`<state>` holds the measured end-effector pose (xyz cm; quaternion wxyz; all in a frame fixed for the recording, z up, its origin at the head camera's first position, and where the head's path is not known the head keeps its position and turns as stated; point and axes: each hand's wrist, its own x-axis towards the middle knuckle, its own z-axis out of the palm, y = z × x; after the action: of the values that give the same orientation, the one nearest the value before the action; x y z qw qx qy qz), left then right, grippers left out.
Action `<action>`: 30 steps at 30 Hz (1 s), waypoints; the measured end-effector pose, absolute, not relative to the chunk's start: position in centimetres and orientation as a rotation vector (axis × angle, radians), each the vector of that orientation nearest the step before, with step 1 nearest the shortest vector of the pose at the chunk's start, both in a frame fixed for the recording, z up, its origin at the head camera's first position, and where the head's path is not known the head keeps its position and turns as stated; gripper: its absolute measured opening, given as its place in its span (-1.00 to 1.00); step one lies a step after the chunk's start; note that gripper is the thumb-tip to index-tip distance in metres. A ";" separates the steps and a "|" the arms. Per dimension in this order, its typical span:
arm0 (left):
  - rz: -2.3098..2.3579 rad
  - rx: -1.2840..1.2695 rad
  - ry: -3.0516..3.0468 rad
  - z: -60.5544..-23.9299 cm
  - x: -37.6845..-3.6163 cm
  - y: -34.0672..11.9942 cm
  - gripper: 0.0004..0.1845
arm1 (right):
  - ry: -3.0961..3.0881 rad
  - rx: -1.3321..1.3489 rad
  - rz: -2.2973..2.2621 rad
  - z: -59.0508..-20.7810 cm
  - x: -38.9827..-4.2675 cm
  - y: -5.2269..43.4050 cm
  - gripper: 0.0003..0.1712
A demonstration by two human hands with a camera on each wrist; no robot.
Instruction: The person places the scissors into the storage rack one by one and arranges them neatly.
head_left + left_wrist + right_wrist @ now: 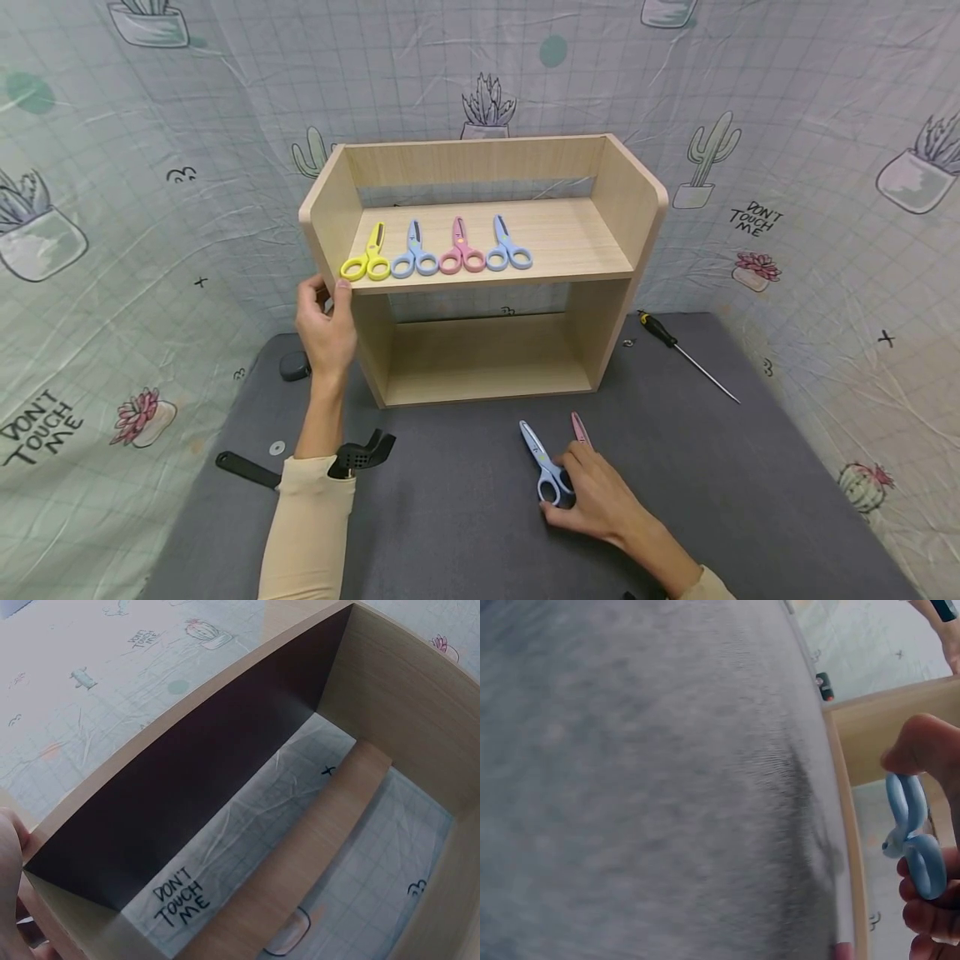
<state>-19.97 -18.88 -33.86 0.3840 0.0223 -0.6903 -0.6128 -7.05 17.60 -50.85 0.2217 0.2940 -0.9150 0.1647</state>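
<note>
My left hand grips the left side of a two-tier wooden shelf, its thumb on the front edge of the upper board. Its fingers curl at the outer face of the side panel. In a row on that board lie yellow scissors, blue scissors, pink scissors and a second blue pair, blades pointing back. In front of the shelf, my right hand pinches blue scissors by their handle loops. Pink scissors show just their tip beyond that hand; their handles are hidden.
To the right of the shelf lies a screwdriver near a small metal piece. A dark round object sits left of the shelf. A black handle extends under the left sleeve, beside a pale disc. Printed cloth hangs behind the grey tabletop.
</note>
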 end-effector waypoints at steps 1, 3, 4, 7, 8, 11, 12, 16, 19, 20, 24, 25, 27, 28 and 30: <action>-1.563 0.055 -1.759 -33.9 -20.0 -18.9 -0.61 | -2.516 0.819 0.472 -50.7 -7.1 17.6 -0.33; -1.563 0.050 -1.758 -33.8 -19.9 -18.9 -0.60 | -2.477 0.840 0.502 -50.5 -7.3 17.5 -0.34; -1.563 0.048 -1.758 -33.8 -19.9 -18.9 -0.60 | -2.458 0.850 0.515 -50.3 -7.4 17.5 -0.34; -1.564 0.048 -1.757 -33.8 -19.8 -18.9 -0.60 | -2.417 0.869 0.540 -49.7 -7.6 17.4 -0.34; -1.563 0.050 -1.757 -33.8 -19.8 -18.8 -0.60 | -2.408 0.872 0.546 -49.5 -7.7 17.4 -0.33; -1.558 0.055 -1.757 -33.8 -19.8 -18.8 -0.60 | -2.398 0.871 0.564 -48.7 -7.8 17.4 -0.33; -1.558 0.053 -1.755 -33.8 -19.8 -18.8 -0.60 | -2.389 0.873 0.573 -48.4 -7.8 17.4 -0.33; -1.563 0.046 -1.750 -33.8 -19.9 -18.9 -0.60 | -2.350 0.874 0.596 -47.3 -8.1 17.5 -0.34; -1.565 0.037 -1.748 -33.9 -20.0 -18.9 -0.60 | -2.302 0.892 0.623 -46.2 -8.5 17.5 -0.37; -1.564 0.035 -1.748 -33.9 -20.0 -19.0 -0.60 | -2.290 0.898 0.632 -45.8 -8.6 17.5 -0.38; -1.559 0.038 -1.749 -34.1 -20.1 -19.1 -0.60 | -2.209 0.923 0.662 -44.4 -9.0 17.5 -0.40; -1.559 0.039 -1.748 -34.2 -20.1 -19.1 -0.60 | -2.195 0.922 0.665 -44.0 -9.1 17.4 -0.40; -1.562 0.040 -1.745 -34.2 -20.2 -19.1 -0.60 | -2.158 0.924 0.673 -43.3 -9.3 17.4 -0.40; -1.561 0.040 -1.746 -34.2 -20.2 -19.2 -0.60 | -2.143 0.923 0.675 -43.0 -9.4 17.4 -0.39; -1.564 0.038 -1.745 -34.2 -20.2 -19.1 -0.60 | -2.127 0.920 0.681 -42.3 -9.6 17.3 -0.38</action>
<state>-20.22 -19.15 -34.16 0.3886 0.0150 -0.6860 -0.6149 -9.60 17.34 -42.31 0.3554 0.3561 -0.8231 0.2634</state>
